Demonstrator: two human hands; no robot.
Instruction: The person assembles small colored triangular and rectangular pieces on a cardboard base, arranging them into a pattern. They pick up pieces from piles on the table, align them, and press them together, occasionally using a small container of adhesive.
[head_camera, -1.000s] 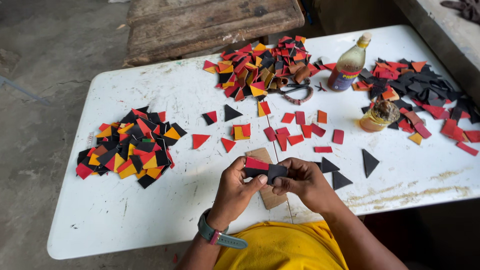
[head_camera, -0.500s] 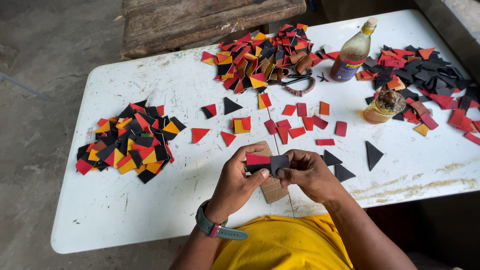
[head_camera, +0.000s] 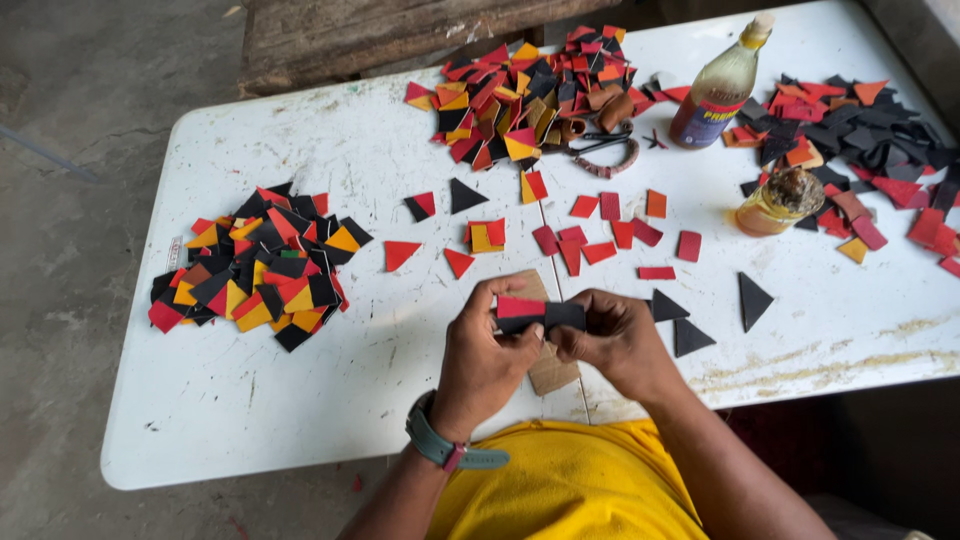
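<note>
Over white table (head_camera: 300, 420), both hands unmoved, still pinching red-black piece (head_camera: 540, 312)

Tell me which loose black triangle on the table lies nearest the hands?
The black triangle just beyond the right hand; the others lie farther off.

The black piece (head_camera: 563, 315) now seems pressed closer against the red piece (head_camera: 520, 307).

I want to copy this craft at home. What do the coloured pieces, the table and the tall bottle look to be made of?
The red and black piece, held by the left hand and right hand, looks like matte leather or stiff foam sheet: flat, clean-cut edges, no shine. The table seems moulded white plastic, scuffed and stained. The tall bottle looks like clear plastic holding amber liquid.
</note>
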